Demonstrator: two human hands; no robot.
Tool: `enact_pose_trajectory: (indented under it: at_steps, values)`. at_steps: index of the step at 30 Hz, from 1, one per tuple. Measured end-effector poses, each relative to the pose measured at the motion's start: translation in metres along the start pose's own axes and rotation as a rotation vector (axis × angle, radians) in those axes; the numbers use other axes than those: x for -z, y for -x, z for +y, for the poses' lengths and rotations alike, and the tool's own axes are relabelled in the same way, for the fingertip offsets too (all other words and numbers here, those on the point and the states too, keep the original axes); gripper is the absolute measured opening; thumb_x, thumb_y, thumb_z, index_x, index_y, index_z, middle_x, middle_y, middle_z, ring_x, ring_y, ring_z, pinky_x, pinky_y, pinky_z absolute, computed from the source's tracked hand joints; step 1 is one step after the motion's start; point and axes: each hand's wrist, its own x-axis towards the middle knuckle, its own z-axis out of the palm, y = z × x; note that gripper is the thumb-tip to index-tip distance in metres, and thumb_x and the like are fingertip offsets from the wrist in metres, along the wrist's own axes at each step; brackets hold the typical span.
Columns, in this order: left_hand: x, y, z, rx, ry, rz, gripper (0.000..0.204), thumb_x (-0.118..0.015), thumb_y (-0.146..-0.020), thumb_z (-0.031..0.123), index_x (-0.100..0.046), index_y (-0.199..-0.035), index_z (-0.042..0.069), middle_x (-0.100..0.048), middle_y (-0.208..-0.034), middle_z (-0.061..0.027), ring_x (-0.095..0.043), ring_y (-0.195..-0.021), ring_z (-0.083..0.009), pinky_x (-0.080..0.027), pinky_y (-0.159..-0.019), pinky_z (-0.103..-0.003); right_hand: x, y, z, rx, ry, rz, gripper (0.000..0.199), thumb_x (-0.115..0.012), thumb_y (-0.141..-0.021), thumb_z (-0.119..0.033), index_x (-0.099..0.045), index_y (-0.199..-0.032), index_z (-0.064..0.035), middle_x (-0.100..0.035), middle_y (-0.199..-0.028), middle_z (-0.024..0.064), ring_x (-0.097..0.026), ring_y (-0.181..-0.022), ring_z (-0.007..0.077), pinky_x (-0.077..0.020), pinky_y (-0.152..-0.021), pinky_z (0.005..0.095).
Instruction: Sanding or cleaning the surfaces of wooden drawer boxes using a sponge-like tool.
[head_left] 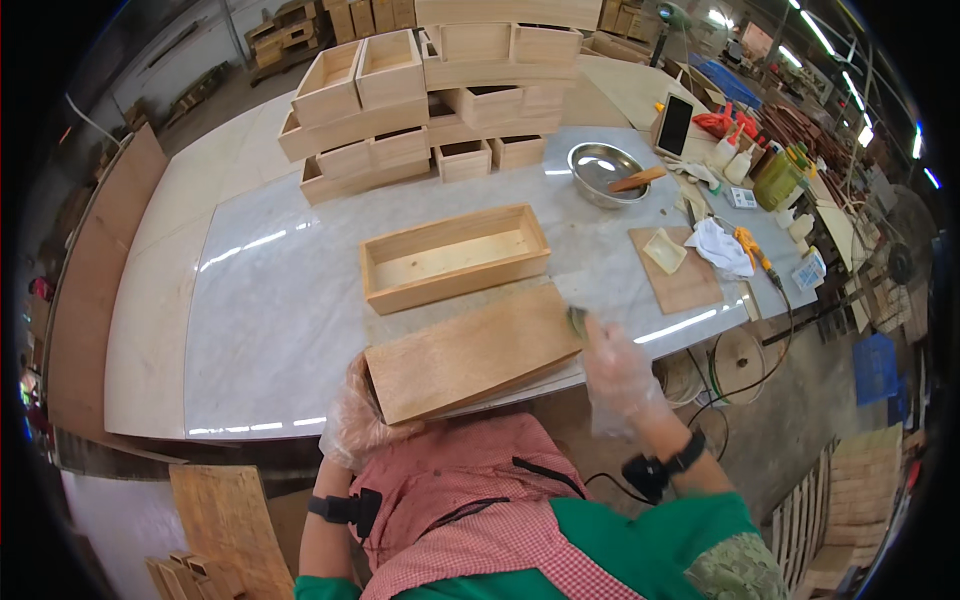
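Note:
A wooden box (470,350) lies at the table's near edge, a broad flat face turned up and slightly tilted. My left hand (365,415), in a clear plastic glove, grips its left end, fingers partly hidden behind it. At the box's right end is my right hand (620,375), gloved alike, closed on a small dark green piece (577,320) that looks like a scouring pad. That piece is at the face's right edge; whether it touches is hard to tell. Just beyond stands a long open wooden box (455,262), its inside facing up.
Wooden drawers (365,120) are stacked at the back. To the right are a metal bowl (606,172) holding a wooden piece, a small pale dish (664,250) on a board, a white cloth (722,248), an orange corded tool (755,250), bottles (780,178) and a phone (674,125).

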Motion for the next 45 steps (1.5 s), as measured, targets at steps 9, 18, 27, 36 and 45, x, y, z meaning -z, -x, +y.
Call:
enact_pose_trajectory:
  at_steps: [9,18,27,36,45]
  values:
    - [0.014,0.007,0.022,0.019,-0.375,0.003,0.122,-0.094,-0.051,0.041,-0.026,-0.142,-0.001,-0.044,-0.134,-0.0145,-0.044,-0.127,-0.0288,-0.036,-0.109,-0.039,-0.016,0.022,0.032,-0.309,-0.412,0.112,0.035,-0.056,-0.091,-0.022,-0.056,-0.121,-0.0034,-0.062,-0.103,0.0184,-0.063,-0.086,0.0313,-0.0524,-0.077,0.0377]
    - [0.018,0.074,0.072,0.269,0.137,-0.068,0.093,-0.075,-0.078,0.044,-0.026,-0.147,0.006,-0.049,-0.131,-0.0126,-0.049,-0.121,-0.0240,-0.041,-0.101,-0.033,-0.004,-0.030,-0.054,-0.456,-0.965,-0.375,0.035,-0.056,-0.089,-0.027,-0.061,-0.114,-0.0035,-0.060,-0.106,0.0175,-0.056,-0.099,0.0313,-0.0445,-0.086,0.0406]
    - [0.045,0.143,0.098,-0.079,0.858,0.673,0.043,-0.063,-0.093,0.020,-0.043,-0.130,0.009,-0.054,-0.118,-0.0024,-0.055,-0.109,-0.0126,-0.046,-0.094,-0.027,-0.011,-0.085,-0.160,-0.196,-1.077,-0.763,0.032,-0.056,-0.090,-0.031,-0.061,-0.109,-0.0049,-0.059,-0.096,0.0145,-0.055,-0.087,0.0274,-0.0440,-0.076,0.0370]
    - [0.134,0.273,0.206,-0.019,-0.657,0.807,0.062,-0.070,-0.083,0.012,-0.037,-0.136,0.015,-0.061,-0.116,-0.0114,-0.064,-0.096,-0.0225,-0.053,-0.084,-0.036,-0.028,-0.112,-0.236,-0.070,-1.056,-1.036,0.031,-0.057,-0.091,-0.035,-0.062,-0.103,-0.0064,-0.058,-0.085,0.0115,-0.054,-0.074,0.0236,-0.0435,-0.066,0.0334]
    - [0.313,0.459,0.139,1.259,-1.521,0.946,0.021,-0.047,-0.095,0.010,-0.049,-0.115,0.006,-0.067,-0.089,-0.0176,-0.067,-0.082,-0.0354,-0.057,-0.069,-0.041,-0.052,-0.125,-0.305,-0.117,-0.930,-1.264,0.031,-0.058,-0.092,-0.038,-0.063,-0.097,-0.0079,-0.057,-0.075,0.0085,-0.052,-0.062,0.0197,-0.0430,-0.056,0.0299]
